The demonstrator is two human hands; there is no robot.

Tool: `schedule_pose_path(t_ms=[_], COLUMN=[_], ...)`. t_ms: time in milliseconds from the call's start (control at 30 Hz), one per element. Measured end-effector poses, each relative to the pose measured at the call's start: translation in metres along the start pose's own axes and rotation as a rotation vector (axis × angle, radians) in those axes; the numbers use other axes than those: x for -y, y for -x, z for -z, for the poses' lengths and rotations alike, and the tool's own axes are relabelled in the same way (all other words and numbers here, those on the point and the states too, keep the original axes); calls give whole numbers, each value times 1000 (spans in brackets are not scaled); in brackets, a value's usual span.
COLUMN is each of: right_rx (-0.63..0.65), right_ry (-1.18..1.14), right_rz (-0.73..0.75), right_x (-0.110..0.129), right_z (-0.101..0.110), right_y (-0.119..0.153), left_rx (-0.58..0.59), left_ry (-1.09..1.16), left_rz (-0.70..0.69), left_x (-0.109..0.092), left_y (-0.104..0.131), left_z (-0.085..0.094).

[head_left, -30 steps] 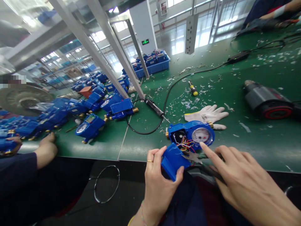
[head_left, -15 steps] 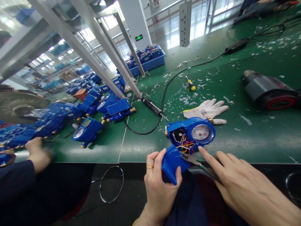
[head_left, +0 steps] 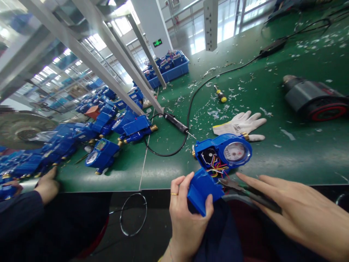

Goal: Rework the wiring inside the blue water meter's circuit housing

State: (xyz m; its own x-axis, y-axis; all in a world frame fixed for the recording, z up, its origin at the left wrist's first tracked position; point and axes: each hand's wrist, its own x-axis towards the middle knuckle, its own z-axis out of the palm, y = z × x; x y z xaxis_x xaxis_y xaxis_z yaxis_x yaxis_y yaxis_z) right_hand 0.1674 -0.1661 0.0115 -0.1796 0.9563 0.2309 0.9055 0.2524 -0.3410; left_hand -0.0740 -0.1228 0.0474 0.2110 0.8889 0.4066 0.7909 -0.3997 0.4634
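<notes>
My left hand grips a blue plastic cover between thumb and fingers, tilted at the table's front edge. In my right hand are pliers with dark handles, the fingers fairly straight along them. Their metal jaws are beside the cover's right edge, just below the wires; whether they touch anything is unclear. Right behind the cover lies a blue water meter with a round dial, brass ends and an uncovered compartment. Red, yellow and white wires spill from that compartment toward the cover.
A white glove lies behind the meter. Around it are a soldering iron with a black cord, a small screwdriver and a heat gun. Many blue meters crowd the left, near a co-worker's hand. Plastic scraps litter the table.
My right hand and the pliers have shifted slightly right and down, the jaws drawing back from the wires. The cover stays in my left hand. The co-worker's hand at left has moved a little.
</notes>
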Motion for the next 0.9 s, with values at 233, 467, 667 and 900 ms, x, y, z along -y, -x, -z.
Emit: schedule_pose_path(t_ms=[233,467,667,900], right_rx=[-60,4,-172,-191], right_ry=[116,0,261,392], right_rz=[49,102,177,136], right_x=[8,5,26,33], right_z=[11,19,32,26], right_y=[-4,-13,-37,-42], left_rx=[22,93,9,-53], left_ry=[-13,88,-41,-112], left_rz=[-23,100,-13,-62], left_x=[6,12,8,0], left_y=[-2,3,0,-8], left_z=[-1,-5,-2,-2])
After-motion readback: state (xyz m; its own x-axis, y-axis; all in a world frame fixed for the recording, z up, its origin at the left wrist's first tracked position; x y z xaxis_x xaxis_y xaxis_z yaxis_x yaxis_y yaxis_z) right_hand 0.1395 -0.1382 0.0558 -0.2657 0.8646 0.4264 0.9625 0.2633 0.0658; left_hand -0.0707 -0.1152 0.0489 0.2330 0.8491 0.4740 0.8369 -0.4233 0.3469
